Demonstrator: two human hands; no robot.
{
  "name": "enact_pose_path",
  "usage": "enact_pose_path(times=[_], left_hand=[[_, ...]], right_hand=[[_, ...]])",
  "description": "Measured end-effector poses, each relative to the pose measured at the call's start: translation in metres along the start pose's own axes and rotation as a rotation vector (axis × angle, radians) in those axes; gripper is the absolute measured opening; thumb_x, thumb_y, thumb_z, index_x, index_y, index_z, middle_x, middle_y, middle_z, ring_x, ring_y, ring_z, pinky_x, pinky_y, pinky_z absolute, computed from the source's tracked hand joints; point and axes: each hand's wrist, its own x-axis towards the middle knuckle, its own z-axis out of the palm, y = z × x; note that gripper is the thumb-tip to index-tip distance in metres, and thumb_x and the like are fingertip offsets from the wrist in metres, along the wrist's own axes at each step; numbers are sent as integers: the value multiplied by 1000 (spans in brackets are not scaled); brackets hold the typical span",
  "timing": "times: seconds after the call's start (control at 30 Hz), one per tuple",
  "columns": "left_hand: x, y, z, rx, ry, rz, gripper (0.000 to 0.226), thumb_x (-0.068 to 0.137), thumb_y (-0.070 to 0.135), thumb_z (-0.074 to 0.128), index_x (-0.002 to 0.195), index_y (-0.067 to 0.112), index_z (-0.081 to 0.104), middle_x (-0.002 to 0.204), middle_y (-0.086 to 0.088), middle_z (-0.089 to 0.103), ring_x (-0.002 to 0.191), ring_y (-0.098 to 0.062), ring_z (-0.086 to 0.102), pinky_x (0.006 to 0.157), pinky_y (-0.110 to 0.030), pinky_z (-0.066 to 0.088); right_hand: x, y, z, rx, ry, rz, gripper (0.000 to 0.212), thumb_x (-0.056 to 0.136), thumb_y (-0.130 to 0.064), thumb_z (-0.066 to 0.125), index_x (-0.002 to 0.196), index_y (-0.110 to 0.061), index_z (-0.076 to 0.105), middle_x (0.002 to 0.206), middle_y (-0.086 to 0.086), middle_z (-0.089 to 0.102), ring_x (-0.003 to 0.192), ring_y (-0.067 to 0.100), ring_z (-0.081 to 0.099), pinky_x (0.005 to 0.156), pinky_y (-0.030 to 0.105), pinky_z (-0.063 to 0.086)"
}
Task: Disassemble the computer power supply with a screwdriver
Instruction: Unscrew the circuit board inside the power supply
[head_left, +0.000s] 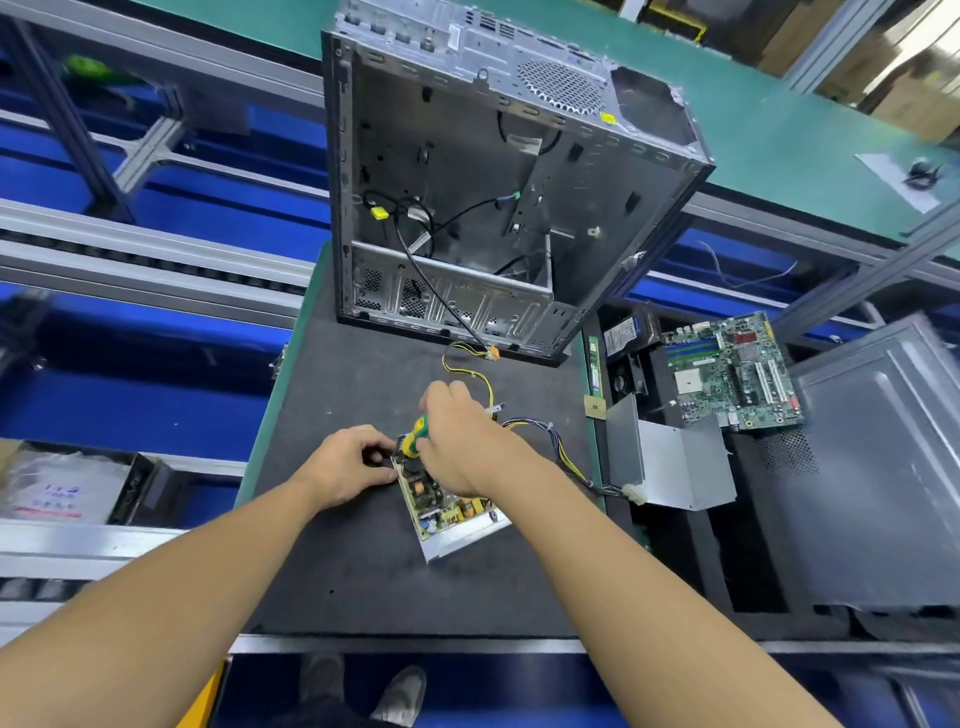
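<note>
The opened power supply lies on the dark foam mat, its circuit board bare inside a silver metal tray. My right hand grips a screwdriver with a green and yellow handle, held upright over the board's far left corner. My left hand holds the unit's left end, fingers curled round its edge. A bundle of coloured wires runs from the unit to the right, ending in a white plug. The screwdriver's tip is hidden behind my right hand.
An empty computer case lies open at the back of the mat. To the right lie a grey metal cover, a motherboard and a case side panel. Blue bins sit under the aluminium rails on the left.
</note>
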Motion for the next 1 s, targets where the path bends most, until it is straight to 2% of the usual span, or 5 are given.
enact_pose_path(times=[0.17, 0.33, 0.53, 0.77, 1.0], left_hand=[[2, -3, 0, 35, -8, -10, 21, 77, 11, 83, 93, 20, 73, 89, -4, 67, 74, -7, 54, 74, -16, 45], [1, -3, 6, 17, 65, 1, 17, 86, 11, 75, 84, 27, 70, 84, 0, 66, 69, -6, 53, 72, -18, 42], [0, 3, 5, 22, 78, 1, 35, 82, 6, 75, 71, 36, 62, 78, 1, 64, 70, -12, 53, 72, -26, 42], [3, 10, 6, 29, 68, -67, 24, 83, 1, 73, 72, 21, 65, 72, 3, 62, 68, -15, 51, 63, -11, 38], [4, 11, 4, 8, 56, -73, 23, 79, -5, 74, 73, 16, 66, 72, -1, 61, 67, -15, 49, 66, -19, 40]], right_hand=[[0, 1, 0, -121, 116, 28, 40, 101, -56, 31, 99, -16, 29, 102, 14, 59, 84, 34, 55, 65, 40, 33], [4, -1, 4, -98, 151, -81, 22, 105, -34, 35, 97, -14, 31, 104, 19, 60, 95, 41, 60, 63, 38, 30], [6, -2, -1, 44, -27, -64, 11, 94, -16, 47, 103, -23, 45, 105, 4, 29, 99, 32, 39, 74, 38, 31], [4, 1, 5, -140, 195, 10, 46, 101, -54, 32, 123, -14, 33, 109, 16, 54, 92, 37, 61, 61, 37, 30], [8, 0, 2, -40, 125, -51, 19, 102, -27, 43, 111, -11, 36, 114, 18, 52, 99, 44, 59, 65, 38, 31]])
